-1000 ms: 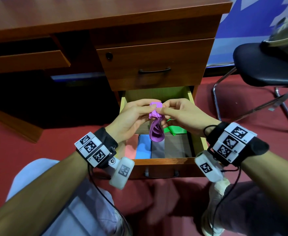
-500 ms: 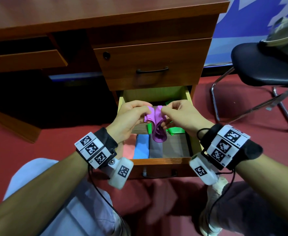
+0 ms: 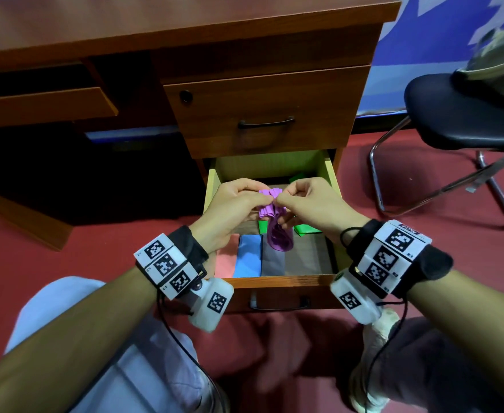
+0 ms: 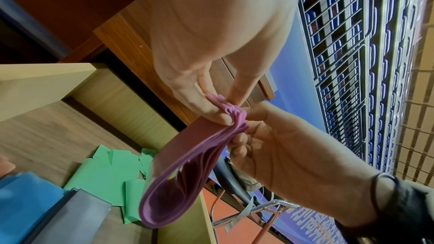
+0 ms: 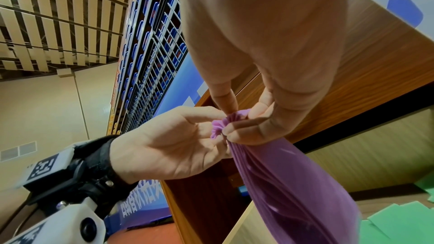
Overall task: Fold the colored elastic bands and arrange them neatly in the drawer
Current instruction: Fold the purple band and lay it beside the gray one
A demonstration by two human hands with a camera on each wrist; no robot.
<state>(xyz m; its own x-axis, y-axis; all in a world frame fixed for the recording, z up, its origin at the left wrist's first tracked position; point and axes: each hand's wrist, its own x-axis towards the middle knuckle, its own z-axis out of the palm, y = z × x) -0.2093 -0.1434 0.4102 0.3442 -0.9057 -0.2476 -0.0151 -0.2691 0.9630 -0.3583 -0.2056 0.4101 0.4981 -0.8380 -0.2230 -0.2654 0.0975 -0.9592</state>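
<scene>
Both hands hold a purple elastic band (image 3: 279, 241) above the open lower drawer (image 3: 277, 281). My left hand (image 3: 256, 201) and right hand (image 3: 289, 199) meet at the band's bunched top and pinch it between thumbs and fingers. Its layered loop hangs down over the drawer. The left wrist view shows the purple band (image 4: 187, 173) as several stacked layers, pinched by the left hand (image 4: 211, 110) and right hand (image 4: 253, 127). On the drawer floor lie folded pink (image 3: 225, 260), blue (image 3: 247, 257) and grey (image 3: 273, 260) bands side by side, with a loose green band (image 3: 307, 229) behind them.
The desk's upper drawer (image 3: 265, 114) is closed above the open one. A black chair (image 3: 459, 120) stands at the right on the red floor. My knees are below the drawer front.
The band's two top ends, held slightly apart half a second ago, are now gathered into one bunch between both hands' fingertips. The hanging loop has stayed over the drawer.
</scene>
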